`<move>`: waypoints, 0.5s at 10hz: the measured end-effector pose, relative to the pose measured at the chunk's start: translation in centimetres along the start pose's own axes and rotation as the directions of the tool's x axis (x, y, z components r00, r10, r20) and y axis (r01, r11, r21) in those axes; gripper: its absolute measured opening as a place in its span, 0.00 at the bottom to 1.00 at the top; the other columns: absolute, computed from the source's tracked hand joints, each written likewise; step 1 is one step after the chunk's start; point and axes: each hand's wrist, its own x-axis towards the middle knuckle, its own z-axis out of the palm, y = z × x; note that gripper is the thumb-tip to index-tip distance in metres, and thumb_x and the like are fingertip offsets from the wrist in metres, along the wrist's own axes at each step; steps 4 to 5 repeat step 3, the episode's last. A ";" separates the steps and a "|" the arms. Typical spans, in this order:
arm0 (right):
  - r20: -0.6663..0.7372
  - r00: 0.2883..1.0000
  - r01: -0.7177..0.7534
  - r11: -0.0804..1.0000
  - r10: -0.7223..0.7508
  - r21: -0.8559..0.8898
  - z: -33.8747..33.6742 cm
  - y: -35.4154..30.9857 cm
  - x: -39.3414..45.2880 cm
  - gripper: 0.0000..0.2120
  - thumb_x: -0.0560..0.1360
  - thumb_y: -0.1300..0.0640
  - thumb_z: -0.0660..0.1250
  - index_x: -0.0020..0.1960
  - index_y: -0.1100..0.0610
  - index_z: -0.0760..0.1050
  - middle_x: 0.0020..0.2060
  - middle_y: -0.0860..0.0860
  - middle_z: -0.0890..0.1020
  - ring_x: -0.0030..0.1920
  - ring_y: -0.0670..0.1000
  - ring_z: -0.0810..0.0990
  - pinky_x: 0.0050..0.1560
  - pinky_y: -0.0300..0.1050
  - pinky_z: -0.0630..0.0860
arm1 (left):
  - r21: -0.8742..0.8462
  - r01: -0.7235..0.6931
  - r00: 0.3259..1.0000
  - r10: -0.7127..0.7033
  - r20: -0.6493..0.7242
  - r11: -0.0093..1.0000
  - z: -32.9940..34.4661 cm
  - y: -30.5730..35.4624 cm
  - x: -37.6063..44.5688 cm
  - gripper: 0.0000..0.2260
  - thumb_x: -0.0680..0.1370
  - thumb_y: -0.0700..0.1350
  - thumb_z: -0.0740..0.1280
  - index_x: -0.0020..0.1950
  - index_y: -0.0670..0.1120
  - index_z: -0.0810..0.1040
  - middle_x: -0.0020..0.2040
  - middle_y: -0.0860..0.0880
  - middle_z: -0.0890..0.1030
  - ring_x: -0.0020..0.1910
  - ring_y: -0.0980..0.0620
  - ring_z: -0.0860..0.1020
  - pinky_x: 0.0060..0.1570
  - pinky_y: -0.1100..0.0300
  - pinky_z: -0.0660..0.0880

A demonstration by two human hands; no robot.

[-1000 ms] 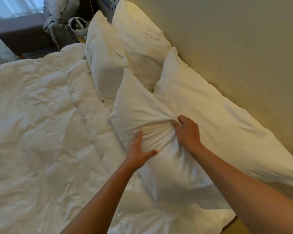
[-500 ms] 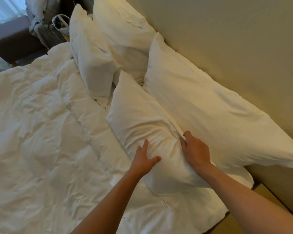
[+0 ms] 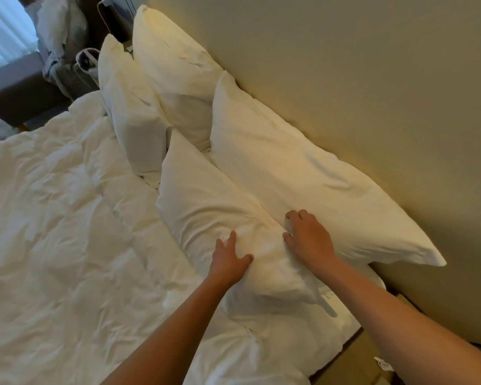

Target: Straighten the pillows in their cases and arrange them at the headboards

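Crumpled white duvet (image 3: 53,232) across the bed. Four plump white cotton pillows along the smooth beige headboard (image 3: 358,93); nearest front pillow (image 3: 206,207) leaning on the rear pillow (image 3: 303,176). Left hand (image 3: 229,262) spread flat, pressing its wrinkled case; right hand (image 3: 308,237) curled loosely on its upper edge.

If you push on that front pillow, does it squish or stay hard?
Probably squishes: the front pillow dents and wrinkles where the left hand and right hand press on it. It likely flops if lifted by one end, since its loose case corner sags. It probably will not roll, lying flat on the duvet.
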 end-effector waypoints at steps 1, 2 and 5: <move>0.055 0.998 0.030 0.998 -0.034 0.063 -2.8 0.3 -1.2 0.22 0.79 0.47 0.68 0.70 0.51 0.71 0.62 0.53 0.76 0.61 0.57 0.77 0.57 0.53 0.77 | -0.006 0.017 1.000 -0.017 -0.001 1.000 0.1 0.5 -0.4 0.41 0.78 0.63 0.67 0.84 0.54 0.48 0.84 0.42 0.50 0.81 0.40 0.58 0.77 0.47 0.60; 0.016 0.999 0.025 0.954 -0.031 0.300 -7.9 0.1 -1.8 0.21 0.80 0.46 0.70 0.70 0.51 0.74 0.63 0.51 0.77 0.62 0.53 0.78 0.61 0.50 0.77 | -0.019 0.014 1.000 -0.014 -0.001 1.000 0.2 0.4 -0.9 0.41 0.78 0.62 0.66 0.84 0.54 0.48 0.84 0.43 0.50 0.81 0.40 0.57 0.77 0.47 0.59; -0.196 0.981 0.098 0.830 0.013 0.549 -15.0 -0.2 -3.2 0.14 0.79 0.45 0.71 0.63 0.44 0.78 0.54 0.40 0.82 0.53 0.41 0.81 0.54 0.39 0.80 | -0.045 0.023 1.000 -0.022 0.011 0.999 0.3 0.0 -1.0 0.40 0.78 0.62 0.66 0.83 0.55 0.48 0.84 0.43 0.49 0.81 0.40 0.57 0.77 0.47 0.59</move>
